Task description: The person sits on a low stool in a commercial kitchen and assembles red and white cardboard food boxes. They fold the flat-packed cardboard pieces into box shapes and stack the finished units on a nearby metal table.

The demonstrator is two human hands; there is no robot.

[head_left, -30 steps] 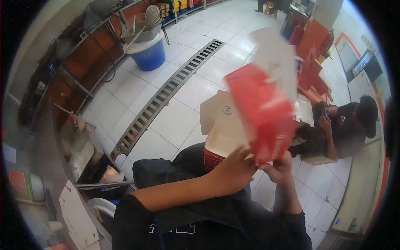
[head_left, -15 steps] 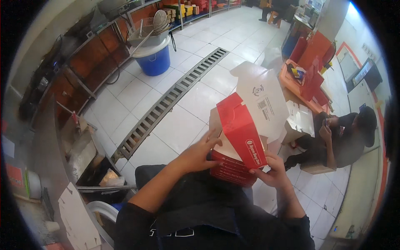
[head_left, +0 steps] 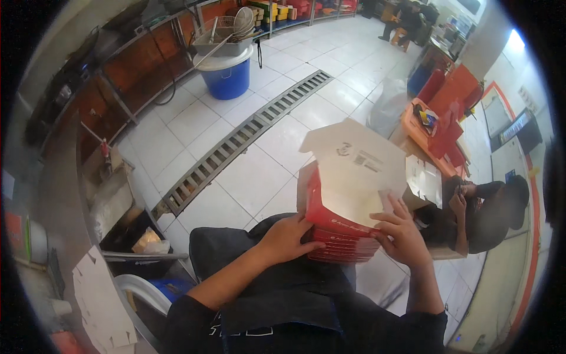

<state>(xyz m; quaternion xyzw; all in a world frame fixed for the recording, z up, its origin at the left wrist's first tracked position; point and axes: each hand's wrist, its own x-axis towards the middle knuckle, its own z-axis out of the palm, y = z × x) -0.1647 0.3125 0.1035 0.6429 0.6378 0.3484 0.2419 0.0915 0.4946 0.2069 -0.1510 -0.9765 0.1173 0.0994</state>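
A red and white cardboard food box [head_left: 339,220] stands open-topped in front of my lap, its inside showing. It sits on a stack of nested red boxes [head_left: 348,252]. Its broad white lid flap [head_left: 359,147] stands up at the far side. My left hand [head_left: 289,237] grips the near left corner, thumb along the red front and fingers behind the side. At the right corner, my right hand [head_left: 401,232] has its thumb on the outer wall and its fingers bent over the rim by the flap. The box hides some left fingertips.
A metal floor grate [head_left: 247,138] crosses the white tiles ahead. Beyond it stands a lidded blue bucket [head_left: 225,79] topped with strainers. At right, a seated person [head_left: 489,212] is near another white box [head_left: 423,180] and an orange tray [head_left: 427,135]. Flat white cardboard [head_left: 103,304] lies at lower left.
The red front panel that stood slanted over the box has gone down to the front, uncovering the inside. My right hand has moved up onto the rim. The whole view has shifted slightly.
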